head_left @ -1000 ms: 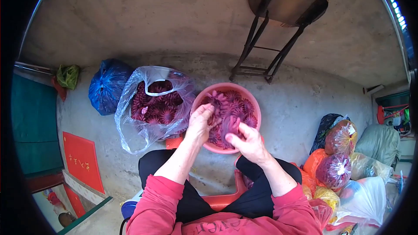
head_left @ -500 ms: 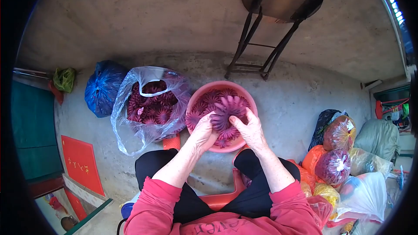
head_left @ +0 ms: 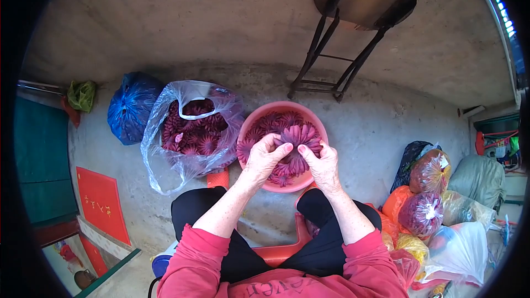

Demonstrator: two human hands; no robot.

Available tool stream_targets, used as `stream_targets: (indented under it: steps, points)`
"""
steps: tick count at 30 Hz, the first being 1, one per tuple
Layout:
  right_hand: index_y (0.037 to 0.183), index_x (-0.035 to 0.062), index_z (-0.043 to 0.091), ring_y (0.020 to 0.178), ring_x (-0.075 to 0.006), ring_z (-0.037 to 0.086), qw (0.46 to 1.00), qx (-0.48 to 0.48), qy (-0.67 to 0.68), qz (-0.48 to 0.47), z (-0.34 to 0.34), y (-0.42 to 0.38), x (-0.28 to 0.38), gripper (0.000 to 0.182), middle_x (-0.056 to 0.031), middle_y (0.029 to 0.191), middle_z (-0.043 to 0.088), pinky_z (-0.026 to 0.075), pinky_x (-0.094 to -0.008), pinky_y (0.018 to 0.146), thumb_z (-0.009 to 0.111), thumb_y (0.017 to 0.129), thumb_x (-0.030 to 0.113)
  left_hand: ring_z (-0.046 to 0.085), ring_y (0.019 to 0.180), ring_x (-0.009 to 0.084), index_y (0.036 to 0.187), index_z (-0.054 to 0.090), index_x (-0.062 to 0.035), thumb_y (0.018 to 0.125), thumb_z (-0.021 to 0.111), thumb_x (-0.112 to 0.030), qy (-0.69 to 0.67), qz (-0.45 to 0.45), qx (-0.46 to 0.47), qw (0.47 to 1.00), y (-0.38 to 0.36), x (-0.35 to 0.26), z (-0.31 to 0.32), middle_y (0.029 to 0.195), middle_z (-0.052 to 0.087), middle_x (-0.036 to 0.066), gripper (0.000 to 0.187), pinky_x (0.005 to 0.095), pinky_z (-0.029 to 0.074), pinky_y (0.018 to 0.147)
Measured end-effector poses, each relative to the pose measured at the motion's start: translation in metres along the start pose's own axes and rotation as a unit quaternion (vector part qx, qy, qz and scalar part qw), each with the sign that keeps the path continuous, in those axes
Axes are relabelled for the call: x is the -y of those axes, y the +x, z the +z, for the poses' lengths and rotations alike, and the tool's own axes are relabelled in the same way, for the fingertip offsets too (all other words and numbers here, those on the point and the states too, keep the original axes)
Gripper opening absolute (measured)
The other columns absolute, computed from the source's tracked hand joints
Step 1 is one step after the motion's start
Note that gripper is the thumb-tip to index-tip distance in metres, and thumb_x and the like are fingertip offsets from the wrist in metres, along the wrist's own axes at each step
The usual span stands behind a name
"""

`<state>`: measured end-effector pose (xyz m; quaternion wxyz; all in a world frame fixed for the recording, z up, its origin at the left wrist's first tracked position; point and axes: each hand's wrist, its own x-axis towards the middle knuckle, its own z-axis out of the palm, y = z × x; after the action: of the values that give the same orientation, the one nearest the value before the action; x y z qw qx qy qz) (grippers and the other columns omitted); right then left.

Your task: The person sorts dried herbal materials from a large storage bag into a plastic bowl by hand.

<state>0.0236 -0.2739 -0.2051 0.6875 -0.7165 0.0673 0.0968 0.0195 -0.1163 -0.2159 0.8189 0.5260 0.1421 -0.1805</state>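
Observation:
A pink basin on the concrete floor holds several purple flower-shaped pieces. Over its near side I hold one purple flower piece between both hands. My left hand grips its left edge with thumb and fingers. My right hand pinches its right edge. Left of the basin a clear plastic bag lies open, filled with more of the same purple flowers. My pink sleeves and black trousers fill the bottom of the view.
A blue bag and a small green bag lie at the left. A folding stool stands beyond the basin. Several filled bags are piled at the right. A red sheet lies at lower left.
My hands rose from inside the basin with one flower piece lifted out of the pile. They now hold it slightly higher and closer together over the basin's near side.

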Motion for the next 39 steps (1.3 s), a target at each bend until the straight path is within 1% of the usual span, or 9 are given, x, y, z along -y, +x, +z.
stream_targets:
  steps: [13, 18, 23, 27, 30, 32, 33, 37, 39]
  points:
    - [0.09, 0.0001, 0.064, 0.065, -0.009, 0.056, 0.998, -0.012, -0.058, -0.006, 0.004, -0.004, 0.013, 0.018, -0.0038, 0.077, 0.065, 0.045, -0.0202, 0.061, 0.066, 0.08, 0.015, 0.053, 0.085, 0.0078, 0.109, 0.056, -0.0018, 0.083, 0.061, -0.009, -0.021, 0.03, 0.046, 0.998, -0.005, -0.013, 0.012, 0.098, 0.06, 0.004, 0.028, 0.017, 0.042, 0.078]
    - [0.088, 0.0003, 0.065, 0.064, -0.0078, 0.052, 0.999, 0.015, -0.028, 0.03, 0.004, -0.008, 0.01, 0.019, -0.0018, 0.074, 0.064, 0.043, -0.0201, 0.059, 0.065, 0.081, 0.019, 0.052, 0.082, 0.0067, 0.106, 0.057, -0.0032, 0.082, 0.061, -0.008, 0.101, 0.14, -0.012, 0.985, -0.006, -0.008, 0.015, 0.097, 0.06, 0.003, 0.024, 0.0156, 0.04, 0.075]
    - [0.085, 0.0006, 0.064, 0.061, -0.007, 0.048, 0.997, 0.052, 0.023, 0.059, 0.007, -0.009, 0.01, 0.021, 0.0002, 0.07, 0.06, 0.041, -0.0197, 0.057, 0.064, 0.083, 0.021, 0.051, 0.078, 0.006, 0.1, 0.058, -0.0043, 0.082, 0.061, -0.006, 0.007, 0.086, -0.064, 0.994, -0.005, -0.002, 0.012, 0.094, 0.06, 0.001, 0.018, 0.0149, 0.04, 0.072]
    - [0.076, 0.0028, 0.063, 0.059, -0.0043, 0.045, 1.0, -0.026, -0.015, 0.001, 0.01, -0.016, 0.014, 0.021, 0.0031, 0.068, 0.056, 0.039, -0.0172, 0.053, 0.062, 0.085, 0.022, 0.051, 0.075, 0.006, 0.096, 0.058, -0.0051, 0.082, 0.06, -0.005, -0.063, 0.079, -0.093, 0.991, -0.006, 0.002, 0.016, 0.088, 0.059, 0.0, 0.014, 0.0158, 0.04, 0.07]
    - [0.082, 0.0027, 0.062, 0.057, -0.0045, 0.045, 0.997, -0.065, -0.015, 0.048, -0.003, -0.014, 0.005, 0.02, 0.0025, 0.07, 0.056, 0.038, -0.0166, 0.052, 0.062, 0.085, 0.022, 0.05, 0.073, 0.0059, 0.096, 0.058, -0.0059, 0.084, 0.059, -0.007, -0.045, 0.107, -0.138, 0.984, -0.002, -0.009, 0.005, 0.084, 0.058, 0.0, 0.012, 0.0166, 0.041, 0.069]
    - [0.091, 0.0014, 0.06, 0.06, -0.0059, 0.049, 0.97, -0.133, 0.198, 0.047, -0.015, -0.009, 0.009, 0.021, -0.0001, 0.078, 0.06, 0.041, -0.0167, 0.055, 0.062, 0.085, 0.022, 0.048, 0.067, 0.0058, 0.096, 0.058, -0.0054, 0.085, 0.056, -0.006, -0.272, 0.122, -0.17, 0.939, 0.001, -0.033, -0.012, 0.079, 0.057, 0.0, 0.011, 0.0154, 0.039, 0.062]
    - [0.091, 0.0014, 0.06, 0.06, -0.0059, 0.049, 0.971, -0.13, 0.197, 0.047, -0.017, -0.004, 0.01, 0.021, -0.0001, 0.078, 0.06, 0.041, -0.0167, 0.055, 0.062, 0.085, 0.022, 0.048, 0.067, 0.0058, 0.096, 0.058, -0.0054, 0.085, 0.056, -0.006, -0.273, 0.124, -0.171, 0.938, 0.001, -0.032, -0.018, 0.079, 0.057, 0.0, 0.011, 0.0154, 0.039, 0.062]
    - [0.09, 0.0015, 0.061, 0.064, -0.0068, 0.052, 0.973, -0.083, 0.196, 0.086, -0.026, 0.011, 0.001, 0.02, 0.0006, 0.073, 0.06, 0.043, -0.0183, 0.06, 0.064, 0.083, 0.02, 0.05, 0.07, 0.0055, 0.097, 0.058, -0.0068, 0.086, 0.055, -0.014, 0.017, 0.117, -0.204, 0.972, 0.009, -0.012, -0.035, 0.084, 0.058, 0.001, 0.014, 0.0169, 0.042, 0.064]
    - [0.09, 0.0014, 0.061, 0.064, -0.0071, 0.052, 0.98, -0.077, 0.166, 0.073, -0.025, 0.009, -0.005, 0.019, 0.0001, 0.074, 0.061, 0.043, -0.0182, 0.06, 0.064, 0.083, 0.019, 0.051, 0.07, 0.0056, 0.098, 0.058, -0.0064, 0.086, 0.055, -0.014, 0.077, 0.113, -0.189, 0.972, 0.005, -0.012, -0.027, 0.084, 0.058, 0.001, 0.015, 0.0169, 0.042, 0.064]
